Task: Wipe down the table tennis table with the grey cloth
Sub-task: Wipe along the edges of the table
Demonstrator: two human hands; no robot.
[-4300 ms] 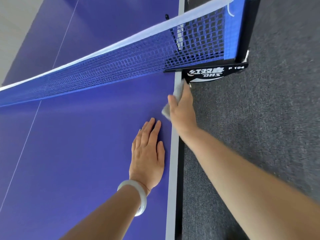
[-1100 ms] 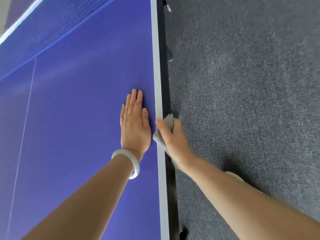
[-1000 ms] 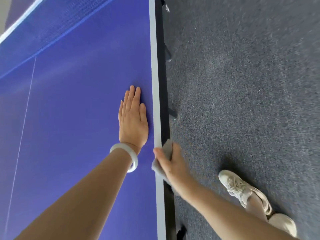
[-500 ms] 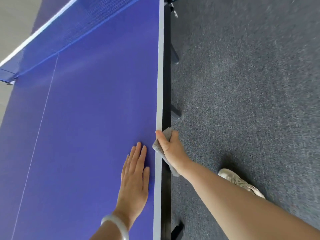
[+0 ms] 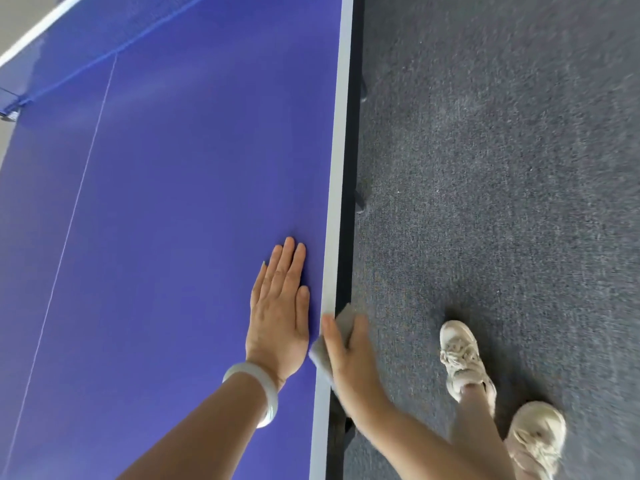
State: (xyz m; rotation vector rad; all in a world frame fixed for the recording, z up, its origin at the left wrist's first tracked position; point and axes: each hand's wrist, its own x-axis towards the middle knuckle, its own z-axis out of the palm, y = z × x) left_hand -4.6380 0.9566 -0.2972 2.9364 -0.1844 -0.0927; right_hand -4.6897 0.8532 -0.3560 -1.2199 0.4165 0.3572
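Grey cloth (image 5: 344,316) wraps the side edge of the table tennis table (image 5: 173,202), pinched in our right hand (image 5: 349,360). Our left hand (image 5: 278,320) lies flat, fingers together, on the purple top.

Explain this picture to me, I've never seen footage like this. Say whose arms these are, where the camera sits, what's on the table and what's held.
There is no machine here. A person works with bare hands, and the single camera is worn on their head, looking forward and down, so both arms reach in from the bottom of the picture. The left hand, with a pale bracelet at the wrist, lies flat on the blue table tennis table. The right hand grips the grey cloth against the table's white side edge, thumb on top. The net crosses the top left corner. To the right are the grey carpet and the person's light shoes.
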